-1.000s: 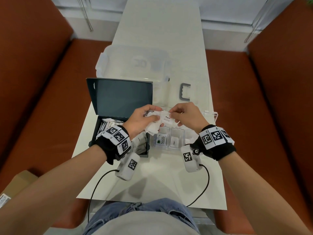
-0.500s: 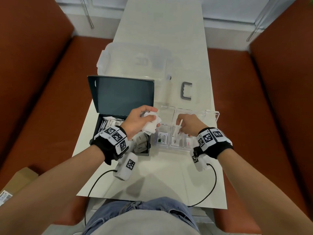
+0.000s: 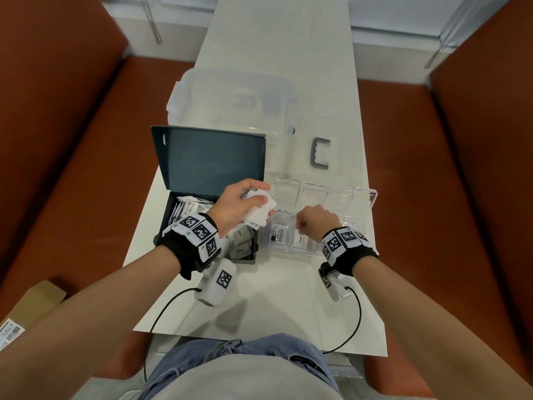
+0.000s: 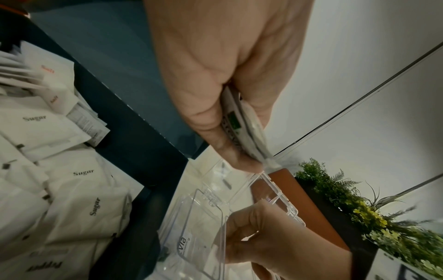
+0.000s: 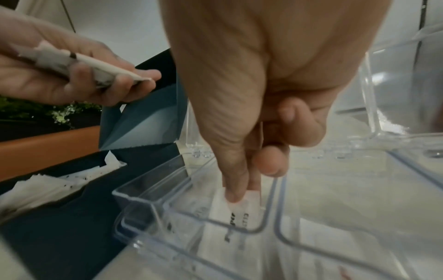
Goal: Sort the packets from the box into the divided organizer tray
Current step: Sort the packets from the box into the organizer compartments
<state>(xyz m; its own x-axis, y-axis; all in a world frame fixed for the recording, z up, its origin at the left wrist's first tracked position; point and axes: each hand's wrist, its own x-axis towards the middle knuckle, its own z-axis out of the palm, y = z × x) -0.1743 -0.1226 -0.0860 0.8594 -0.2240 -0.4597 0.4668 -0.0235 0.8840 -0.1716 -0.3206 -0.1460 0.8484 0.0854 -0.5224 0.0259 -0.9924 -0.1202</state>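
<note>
My left hand [image 3: 259, 199] hovers over the right wall of the open dark blue box [image 3: 210, 163] and grips a small bunch of white packets [image 3: 258, 216], also seen edge-on in the left wrist view [image 4: 242, 123]. More packets [image 4: 79, 174] marked Sugar, Salt and Pepper lie in the box. My right hand [image 3: 301, 225] reaches down into the second compartment of the clear organizer tray [image 3: 366, 206]. Its thumb and forefinger pinch the top edge of a Pepper packet [image 5: 239, 208] standing there. A Stevia packet [image 3: 279, 236] lies in the leftmost compartment.
A clear plastic storage bin [image 3: 230, 102] lies behind the box, and a grey C-shaped handle [image 3: 320, 154] sits behind the tray. Orange benches [image 3: 86, 168] flank the narrow white table [image 3: 274, 298]. A cardboard carton [image 3: 31, 307] rests on the left bench.
My right hand left the bunch with one packet and dropped it down into the tray's second compartment. My left hand kept its bunch and hardly moved.
</note>
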